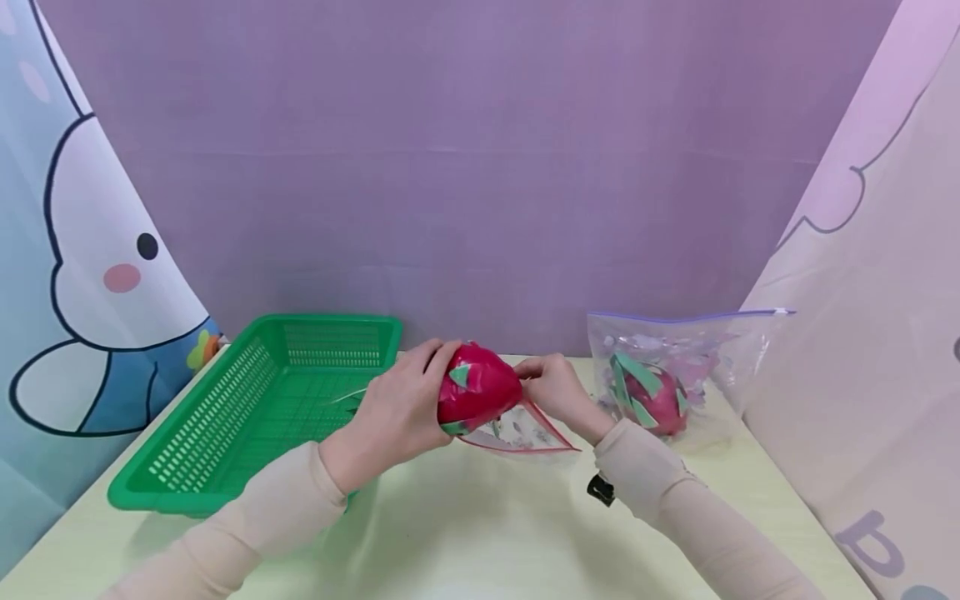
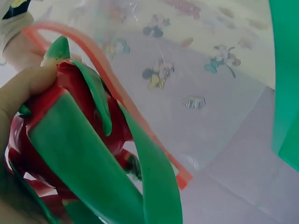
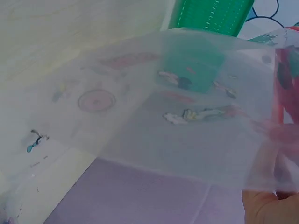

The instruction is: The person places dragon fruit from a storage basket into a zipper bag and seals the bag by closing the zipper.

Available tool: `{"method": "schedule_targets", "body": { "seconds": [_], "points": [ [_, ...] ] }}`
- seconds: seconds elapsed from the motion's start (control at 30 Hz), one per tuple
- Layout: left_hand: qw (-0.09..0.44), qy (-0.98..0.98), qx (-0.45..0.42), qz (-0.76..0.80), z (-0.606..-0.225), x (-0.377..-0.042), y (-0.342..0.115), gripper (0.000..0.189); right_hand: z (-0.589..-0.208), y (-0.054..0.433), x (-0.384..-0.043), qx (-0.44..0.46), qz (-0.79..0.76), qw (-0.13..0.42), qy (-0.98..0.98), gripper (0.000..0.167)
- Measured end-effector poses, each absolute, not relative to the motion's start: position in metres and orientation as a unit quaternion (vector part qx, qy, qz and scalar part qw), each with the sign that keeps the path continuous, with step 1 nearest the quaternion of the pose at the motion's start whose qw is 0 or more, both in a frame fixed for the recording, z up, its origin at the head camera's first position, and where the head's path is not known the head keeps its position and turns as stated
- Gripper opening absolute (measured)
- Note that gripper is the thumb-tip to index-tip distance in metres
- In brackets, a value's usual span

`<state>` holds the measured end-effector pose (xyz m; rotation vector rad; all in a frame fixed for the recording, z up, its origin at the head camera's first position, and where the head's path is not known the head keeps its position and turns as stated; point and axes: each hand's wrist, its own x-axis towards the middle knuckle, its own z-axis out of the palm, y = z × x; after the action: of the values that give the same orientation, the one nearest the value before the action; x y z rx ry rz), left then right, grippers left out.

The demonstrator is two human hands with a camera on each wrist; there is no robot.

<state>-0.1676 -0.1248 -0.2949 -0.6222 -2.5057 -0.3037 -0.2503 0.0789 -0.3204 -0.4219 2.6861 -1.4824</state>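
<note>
My left hand [image 1: 397,408] grips a red dragon fruit [image 1: 480,387] with green leafy scales, held above the table at the middle of the head view. In the left wrist view the thumb [image 2: 28,86] presses on the fruit near its tip. My right hand [image 1: 558,390] pinches the red-edged mouth of a clear zip bag [image 1: 521,429] printed with small cartoon figures. The bag's mouth gapes beside the fruit. In the right wrist view the bag's film [image 3: 140,140] spreads flat, and the fruit lies at its red edge. Whether the fruit's tip is inside the mouth, I cannot tell.
A green plastic basket [image 1: 300,392] stands on the left of the pale table [image 1: 465,533]. At the right, a clear bag [image 1: 727,358] with a purple zip strip stands upright, holding another dragon fruit [image 1: 660,404]. A purple cloth [image 1: 480,167] hangs behind the table.
</note>
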Motion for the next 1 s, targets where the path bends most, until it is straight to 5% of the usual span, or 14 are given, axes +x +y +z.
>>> {"method": "schedule_targets", "body": {
  "seconds": [1.0],
  "points": [
    [0.262,-0.916,-0.301,-0.04,-0.321,-0.146,-0.105,0.102,-0.311,0.079,-0.244,-0.128,-0.494,0.014,0.86,0.014]
  ]
}}
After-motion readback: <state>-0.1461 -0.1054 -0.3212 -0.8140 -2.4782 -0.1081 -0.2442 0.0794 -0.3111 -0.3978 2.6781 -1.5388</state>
